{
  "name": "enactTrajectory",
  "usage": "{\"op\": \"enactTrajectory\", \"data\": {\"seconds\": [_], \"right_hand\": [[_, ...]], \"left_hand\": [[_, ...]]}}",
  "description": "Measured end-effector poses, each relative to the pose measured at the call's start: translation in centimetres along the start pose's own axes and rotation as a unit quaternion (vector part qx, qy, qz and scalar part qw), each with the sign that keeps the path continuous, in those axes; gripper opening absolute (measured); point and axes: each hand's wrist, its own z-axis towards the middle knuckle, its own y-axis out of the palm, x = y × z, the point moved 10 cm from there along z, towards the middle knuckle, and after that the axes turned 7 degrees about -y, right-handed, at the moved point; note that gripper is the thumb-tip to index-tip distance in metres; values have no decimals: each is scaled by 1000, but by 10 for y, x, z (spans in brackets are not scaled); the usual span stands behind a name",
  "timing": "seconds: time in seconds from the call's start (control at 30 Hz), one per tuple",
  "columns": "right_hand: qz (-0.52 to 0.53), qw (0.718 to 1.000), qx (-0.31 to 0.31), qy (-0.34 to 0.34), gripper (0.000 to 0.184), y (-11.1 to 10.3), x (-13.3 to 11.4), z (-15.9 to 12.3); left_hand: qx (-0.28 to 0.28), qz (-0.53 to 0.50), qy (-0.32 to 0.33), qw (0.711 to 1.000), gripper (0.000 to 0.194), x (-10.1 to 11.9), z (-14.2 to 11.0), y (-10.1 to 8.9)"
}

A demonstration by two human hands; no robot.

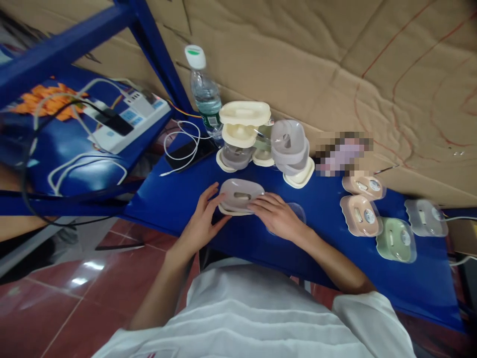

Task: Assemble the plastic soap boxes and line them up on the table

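Note:
A shallow mauve-grey plastic dish (235,187) with a slot in its middle and a cream rim beneath lies between my hands near the table's front. The fingers of my left hand (204,214) curve round its left end, thumb at the near edge. My right hand (278,215) has its fingers bent together over the right end. A clear plastic piece (298,211) rests on the table, partly hidden by my right hand. Behind stand stacked cream dishes (245,113) and a stack of grey dishes (287,136), with a cream piece (301,174) under the grey ones.
Several clear-covered dishes, among them a green one (395,241) and a peach one (359,216), sit on the blue table (328,263) at right. A water bottle (205,94), a white cable (181,144) and a power strip (122,129) are at left. Cardboard (298,59) lines the back.

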Motion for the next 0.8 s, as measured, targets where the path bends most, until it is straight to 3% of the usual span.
{"op": "enactTrajectory", "data": {"seconds": [0.27,0.53,0.63,0.8], "right_hand": [[-21,998,-60,-28,39,22,-8,6],[-31,998,-49,13,39,2,-8,8],[-27,996,-57,69,52,-13,-2,-17],[-8,963,-128,236,89,-20,23,-109]], "left_hand": [[-17,56,32,998,36,-10,-11,-2],[-7,57,26,998,30,-5,-8,-9],[-11,73,17,997,28,-4,-7,-14],[-40,36,7,999,27,-8,-7,-16]]}}
